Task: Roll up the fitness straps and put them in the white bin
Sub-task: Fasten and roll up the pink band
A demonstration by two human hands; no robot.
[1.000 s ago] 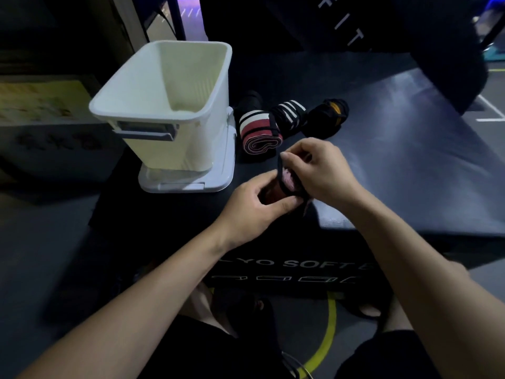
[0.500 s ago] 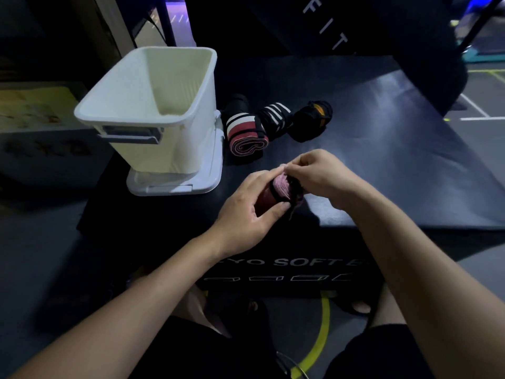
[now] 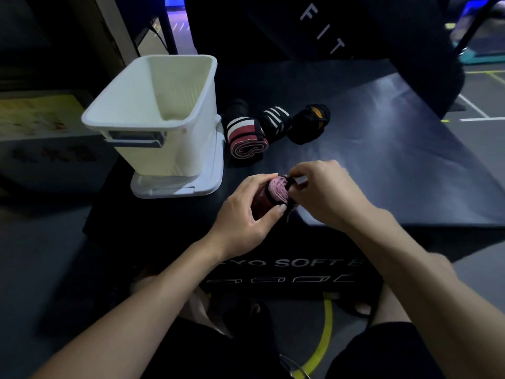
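Note:
Over the near edge of the black soft box (image 3: 382, 165) I hold a pink and dark rolled strap (image 3: 274, 191). My left hand (image 3: 246, 214) wraps around the roll's body. My right hand (image 3: 322, 192) pinches the strap's dark loose end at the roll's top right. The white bin (image 3: 161, 119) stands at the left on its white lid (image 3: 196, 184). To the right of the bin lie a rolled pink strap with white stripes (image 3: 244, 138), a black and white striped roll (image 3: 273, 119) and a black roll with orange (image 3: 310, 124).
A dark upright pad with white letters (image 3: 322, 28) rises behind the box. The box front carries white lettering (image 3: 287, 262). A yellow line (image 3: 325, 335) curves on the floor between my legs. A cardboard-coloured surface (image 3: 35, 116) lies left of the bin.
The roll has turned so its pink spiral end faces up. My right hand shifted from covering the roll to pinching the loose end at its side. The view moved slightly.

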